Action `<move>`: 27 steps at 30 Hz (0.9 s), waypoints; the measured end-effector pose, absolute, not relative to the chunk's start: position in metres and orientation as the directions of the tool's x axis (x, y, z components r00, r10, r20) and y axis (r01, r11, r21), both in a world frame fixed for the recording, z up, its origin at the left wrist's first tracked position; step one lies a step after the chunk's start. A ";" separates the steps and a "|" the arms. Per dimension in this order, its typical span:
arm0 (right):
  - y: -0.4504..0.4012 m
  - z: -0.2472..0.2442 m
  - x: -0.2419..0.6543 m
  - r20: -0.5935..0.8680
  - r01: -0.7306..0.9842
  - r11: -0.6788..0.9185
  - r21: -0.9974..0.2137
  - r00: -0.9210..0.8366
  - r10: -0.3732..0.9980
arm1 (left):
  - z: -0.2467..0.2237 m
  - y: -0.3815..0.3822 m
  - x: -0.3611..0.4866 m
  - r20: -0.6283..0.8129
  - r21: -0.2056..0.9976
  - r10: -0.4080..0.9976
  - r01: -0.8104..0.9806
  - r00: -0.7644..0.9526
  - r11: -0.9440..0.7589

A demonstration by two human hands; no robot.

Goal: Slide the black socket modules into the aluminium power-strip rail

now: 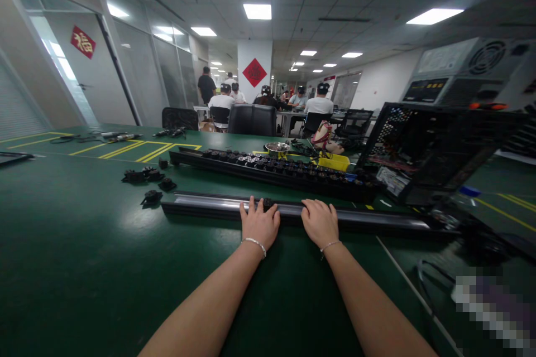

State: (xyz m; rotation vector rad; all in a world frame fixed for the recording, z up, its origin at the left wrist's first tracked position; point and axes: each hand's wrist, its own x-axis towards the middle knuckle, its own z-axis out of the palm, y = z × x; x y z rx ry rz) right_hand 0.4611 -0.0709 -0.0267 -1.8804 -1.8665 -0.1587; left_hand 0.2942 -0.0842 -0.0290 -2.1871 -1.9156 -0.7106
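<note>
A long black channel-shaped rail (218, 207) with a shiny inner face lies across the table in front of me. On its middle rests my left hand (260, 227), fingers spread over the rail. A small black part (268, 202) sits in the rail at those fingertips; its details are too dark to make out. To the right, my right hand (320, 224) lies on the same rail with fingers stretched over it, apart from the small part. Behind is a second black rail (268, 173) holding a row of similar black parts.
Loose black parts (151, 197) lie left of the rail. A metal bowl (277, 148) and a yellow tray (335, 163) stand behind. An open black computer case (419, 150) is at right, near dark cables (481, 240). Several people sit at tables beyond.
</note>
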 end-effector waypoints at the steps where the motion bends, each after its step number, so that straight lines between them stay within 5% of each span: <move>1: -0.071 -0.027 0.461 0.410 0.967 0.047 -0.250 0.062 0.910 | -0.028 -0.084 0.293 0.435 0.197 0.897 0.965 0.073 -0.174; 27: -0.072 -0.028 0.465 0.425 0.956 0.104 -0.274 0.024 0.905 | -0.033 -0.074 0.270 0.435 0.212 0.900 0.972 -0.005 -0.097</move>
